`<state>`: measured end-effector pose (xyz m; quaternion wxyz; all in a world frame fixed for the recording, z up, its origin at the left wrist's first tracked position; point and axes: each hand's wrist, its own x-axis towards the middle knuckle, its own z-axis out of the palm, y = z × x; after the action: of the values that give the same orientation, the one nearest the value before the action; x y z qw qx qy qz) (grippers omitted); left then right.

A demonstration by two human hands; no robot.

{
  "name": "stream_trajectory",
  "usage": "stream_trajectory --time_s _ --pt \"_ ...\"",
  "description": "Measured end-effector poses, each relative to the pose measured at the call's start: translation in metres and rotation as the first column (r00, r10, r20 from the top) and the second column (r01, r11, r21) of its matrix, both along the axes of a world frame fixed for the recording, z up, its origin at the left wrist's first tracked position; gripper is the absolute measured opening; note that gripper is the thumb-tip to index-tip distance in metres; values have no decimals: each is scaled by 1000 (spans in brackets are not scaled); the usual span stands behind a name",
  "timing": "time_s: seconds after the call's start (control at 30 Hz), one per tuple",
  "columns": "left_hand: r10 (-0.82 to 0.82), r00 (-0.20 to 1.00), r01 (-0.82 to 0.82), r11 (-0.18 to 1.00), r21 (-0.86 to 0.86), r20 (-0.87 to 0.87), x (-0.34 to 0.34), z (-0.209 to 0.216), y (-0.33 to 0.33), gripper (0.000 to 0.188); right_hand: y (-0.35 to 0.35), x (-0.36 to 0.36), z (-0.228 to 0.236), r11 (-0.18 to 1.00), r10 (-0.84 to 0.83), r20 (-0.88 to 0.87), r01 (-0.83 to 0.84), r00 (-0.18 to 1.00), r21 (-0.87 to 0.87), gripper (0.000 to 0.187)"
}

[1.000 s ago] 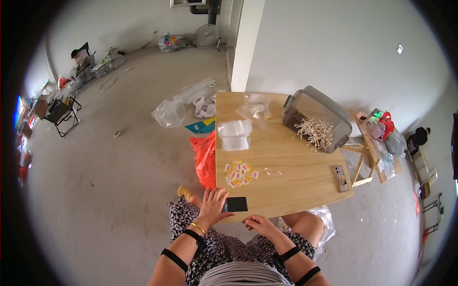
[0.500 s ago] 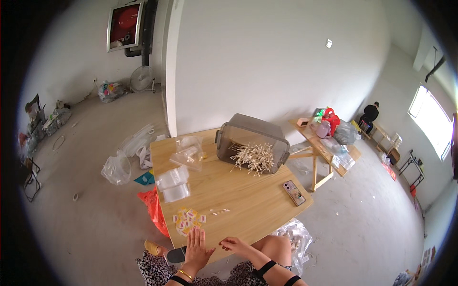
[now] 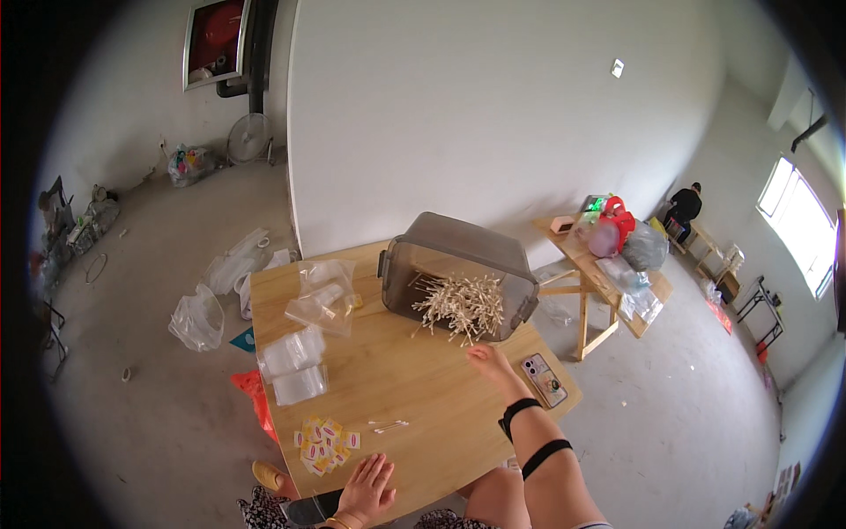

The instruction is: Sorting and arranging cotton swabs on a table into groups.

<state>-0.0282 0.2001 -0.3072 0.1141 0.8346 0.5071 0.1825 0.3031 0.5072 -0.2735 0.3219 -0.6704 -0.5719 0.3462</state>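
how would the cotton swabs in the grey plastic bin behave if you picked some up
The cotton swabs look slender, so each is probably very light. Their straight sticks suggest they are fairly stiff. Piled loose and crisscrossed at the mouth of the grey plastic bin, they may drag neighbours along.

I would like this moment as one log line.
right hand: at near edge of cotton swabs, contact unclear | left hand: open, by printed cards | grey plastic bin: on its side, swabs at mouth

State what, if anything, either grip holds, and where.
The left grip holds nothing. The right grip is at the heaped cotton swabs; whether it holds one cannot be told.
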Motion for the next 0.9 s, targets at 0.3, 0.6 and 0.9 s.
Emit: stream_trajectory --time_s 0.3,0.6,0.9 --pt "53 990 -45 997 -64 131 4 11 -1 57 104 -73 44 945 111 854 -321 509 69 71" --pt "41 997 -32 990 -136 65 4 4 -2 58 147 -89 19 945 120 886 -325 448 36 34" --pt "31 990 -17 994 -104 138 14 7 2 57 110 -81 30 754 -15 845 -549 534 360 20"
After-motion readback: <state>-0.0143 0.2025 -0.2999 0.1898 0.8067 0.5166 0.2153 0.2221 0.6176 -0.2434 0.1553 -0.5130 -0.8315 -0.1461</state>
